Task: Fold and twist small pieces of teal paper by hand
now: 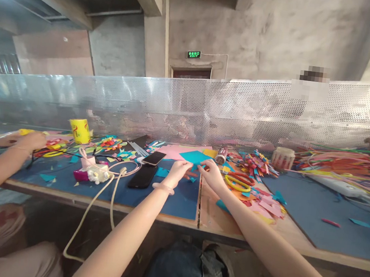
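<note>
Between my two hands a sheet of blue paper [195, 157] is held up over the table, its far corner pointing away from me. My left hand [179, 172] pinches its near left edge, fingers closed, with a bracelet at the wrist. On the near right edge, my right hand [212, 172] grips the paper between thumb and fingers. Behind the blue sheet lies pink paper [170, 151]. Yellow-handled scissors [235, 183] rest just right of my right hand, beside pink paper scraps [266, 204].
Two phones [142, 176] and a power strip with cables [98, 173] lie to the left. A yellow can [80, 130] stands farther back. A co-worker's hands [31, 141] are at the left. Coloured strips [344, 163] pile up at right, before a perforated metal screen [182, 106].
</note>
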The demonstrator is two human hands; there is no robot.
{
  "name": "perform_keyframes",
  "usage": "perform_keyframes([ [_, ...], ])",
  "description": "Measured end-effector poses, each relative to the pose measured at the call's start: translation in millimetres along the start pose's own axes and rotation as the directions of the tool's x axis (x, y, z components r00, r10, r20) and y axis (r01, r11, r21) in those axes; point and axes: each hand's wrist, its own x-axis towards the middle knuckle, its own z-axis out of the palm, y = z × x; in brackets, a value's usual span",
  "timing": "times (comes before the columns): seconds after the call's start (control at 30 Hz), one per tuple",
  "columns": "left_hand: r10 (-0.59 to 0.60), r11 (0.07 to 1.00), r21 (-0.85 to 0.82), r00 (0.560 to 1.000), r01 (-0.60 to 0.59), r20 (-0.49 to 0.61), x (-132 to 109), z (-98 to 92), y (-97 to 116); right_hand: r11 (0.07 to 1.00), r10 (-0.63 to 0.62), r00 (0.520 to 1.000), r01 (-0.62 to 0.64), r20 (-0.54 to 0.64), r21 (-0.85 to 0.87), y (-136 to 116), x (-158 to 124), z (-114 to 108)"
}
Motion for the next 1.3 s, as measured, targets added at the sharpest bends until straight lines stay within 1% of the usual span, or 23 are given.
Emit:
perform_keyframes([
  [0.13, 0.012, 1.000, -0.001, 1.000, -0.012, -0.002, 1, -0.6, -3, 0.999, -0.042, 0.999, 0.042, -0.012, -0.016, 4, 0, 3],
  [0.27, 0.005, 0.998, -0.064, 1.000, -0.003, 0.020, 3, -1.6, -5, 0.994, -0.100, 0.995, 0.099, -0.019, -0.055, 7, 0, 5],
  [0.43, 0.019, 0.985, -0.170, 0.999, -0.011, 0.045, 3, -1.6, -5, 0.955, -0.222, 0.974, 0.225, 0.041, -0.193, 7, -2, 4],
  [0.53, 0.021, 0.970, -0.243, 0.998, -0.006, 0.058, 2, -1.0, -4, 0.920, -0.267, 0.960, 0.280, 0.085, -0.274, 6, -3, 3],
  [0.67, 0.035, 0.947, -0.322, 0.994, 0.000, 0.103, 2, -1.5, -6, 0.907, -0.278, 0.955, 0.296, 0.102, -0.301, 7, -3, 2],
  [0.77, 0.039, 0.938, -0.346, 0.990, 0.009, 0.132, 2, -1.9, -5, 0.904, -0.278, 0.954, 0.299, 0.111, -0.306, 9, -2, 0],
  [0.97, -0.031, 0.925, -0.373, 0.993, 0.072, 0.113, 2, -1.3, -2, 0.864, -0.309, 0.939, 0.345, 0.154, -0.368, 13, -3, -3],
  [1.1, 0.001, 0.928, -0.370, 0.990, 0.052, 0.142, 1, -2.0, -2, 0.839, -0.316, 0.934, 0.358, 0.169, -0.409, 14, -3, -2],
  [1.3, 0.011, 0.930, -0.364, 0.986, 0.050, 0.164, 2, -3.6, -5, 0.828, -0.329, 0.931, 0.365, 0.158, -0.425, 12, -4, -3],
])
